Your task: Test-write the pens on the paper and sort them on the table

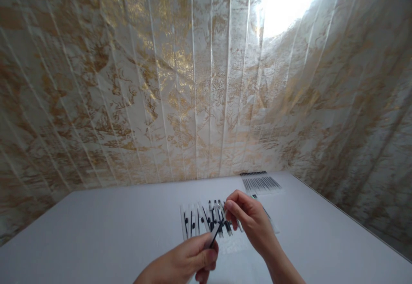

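My left hand (188, 256), low in the middle, is closed around a slim pale sleeve with a dark stick-like part (215, 233), perhaps a pen part, which slants up to the right. Above and to the right, my right hand (251, 219) has thumb and fingers pinched near its upper end. Whatever lies between those fingertips is too small to make out. Behind both hands, a row of disassembled pens (192, 224) lies on the table, with clear barrels and black pieces. My right hand hides part of the row's right end.
At the back right of the white table (112, 224), several thin pen refills (261, 184) lie side by side with dark ends. A clear packet (273, 224) shows beyond my right hand. A patterned gold and silver curtain (180, 82) hangs behind the table.
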Motion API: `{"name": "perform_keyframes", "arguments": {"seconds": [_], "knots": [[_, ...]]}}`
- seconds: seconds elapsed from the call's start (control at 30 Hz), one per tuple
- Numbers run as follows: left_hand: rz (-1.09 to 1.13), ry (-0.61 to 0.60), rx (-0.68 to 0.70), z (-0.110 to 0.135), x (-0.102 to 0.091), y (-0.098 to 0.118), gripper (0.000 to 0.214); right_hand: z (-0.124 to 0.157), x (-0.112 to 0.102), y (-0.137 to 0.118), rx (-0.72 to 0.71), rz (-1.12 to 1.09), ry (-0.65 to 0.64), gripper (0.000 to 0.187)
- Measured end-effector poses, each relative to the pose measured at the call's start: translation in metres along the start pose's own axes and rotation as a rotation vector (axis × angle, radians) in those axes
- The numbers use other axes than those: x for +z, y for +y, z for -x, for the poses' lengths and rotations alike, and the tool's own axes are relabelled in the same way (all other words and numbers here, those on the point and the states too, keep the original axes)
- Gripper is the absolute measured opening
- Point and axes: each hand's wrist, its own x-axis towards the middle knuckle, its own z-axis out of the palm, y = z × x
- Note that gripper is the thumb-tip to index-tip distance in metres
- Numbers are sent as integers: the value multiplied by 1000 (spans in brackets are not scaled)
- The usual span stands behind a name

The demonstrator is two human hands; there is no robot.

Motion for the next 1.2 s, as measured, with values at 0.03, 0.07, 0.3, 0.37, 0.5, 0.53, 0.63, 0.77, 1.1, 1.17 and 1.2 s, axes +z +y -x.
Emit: {"name": "perform_keyframes", "arguments": {"seconds": [0.03,0.07,0.3,0.37,0.5,0.53,0.63,0.77,1.1,1.17,1.2], "knots": [[-9,0,-21,0,0,-1,49,0,-3,-1,-23,9,35,36],[-25,-2,-36,0,-1,-1,49,0,-6,-3,-50,17,78,36],[-136,1,-22,5,-6,5,44,-1,-37,-9,-182,18,353,34],[-144,11,-24,6,-6,6,44,-1,-40,-9,-180,17,374,34],[-141,15,-20,7,-2,11,43,-3,-33,-8,-142,-1,318,35],[-138,15,-17,7,-2,12,43,-3,-29,-7,-125,-2,289,35],[-112,19,7,6,-1,12,42,-3,-15,-3,-38,37,129,36],[32,123,85,1,-4,5,46,-1,3,6,58,119,-152,32],[263,335,181,-4,-2,3,44,11,26,6,-41,263,-217,7],[284,325,188,-3,-1,5,44,11,26,5,-101,298,-200,7],[285,320,189,-3,-1,5,45,10,25,4,-135,305,-192,7]]}}
